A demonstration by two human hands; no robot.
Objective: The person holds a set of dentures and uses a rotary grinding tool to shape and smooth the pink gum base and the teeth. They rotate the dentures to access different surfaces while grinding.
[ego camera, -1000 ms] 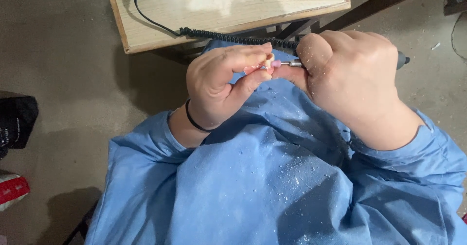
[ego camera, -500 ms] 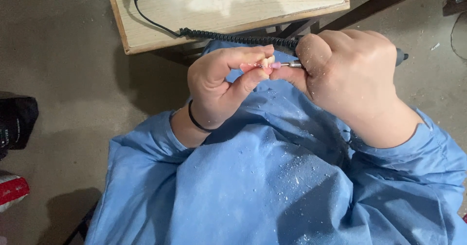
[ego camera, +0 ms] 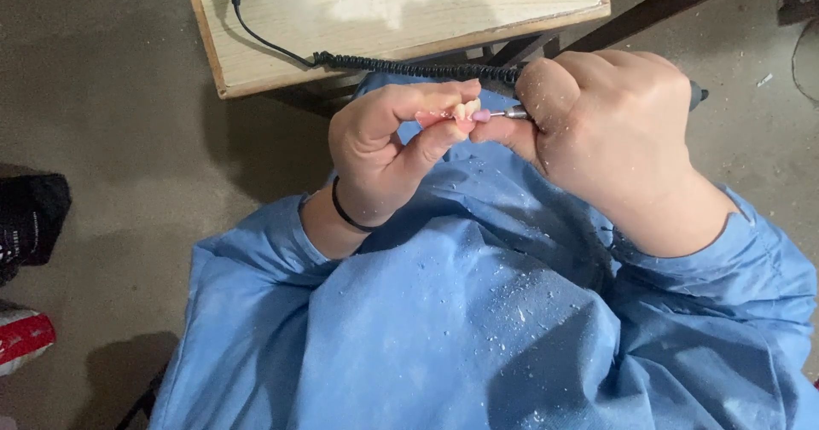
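The gown (ego camera: 444,328) is light blue, flecked with white dust. The small piece (ego camera: 461,111) pinched in the fingers is pink with cream teeth. The wristband (ego camera: 345,215) is black. The coiled cord (ego camera: 409,67) is black against the pale wooden bench (ego camera: 384,20). The floor (ego camera: 128,183) is grey-brown. At near left lies a red-and-white packet (ego camera: 24,338).

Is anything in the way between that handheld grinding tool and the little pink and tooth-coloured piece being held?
Nothing visible. The left hand pinches the small pink and tooth-coloured dental piece between thumb and fingers, and the metal tip of the rotary tool, gripped in the right hand, reaches the piece directly, with no gap that I can see.
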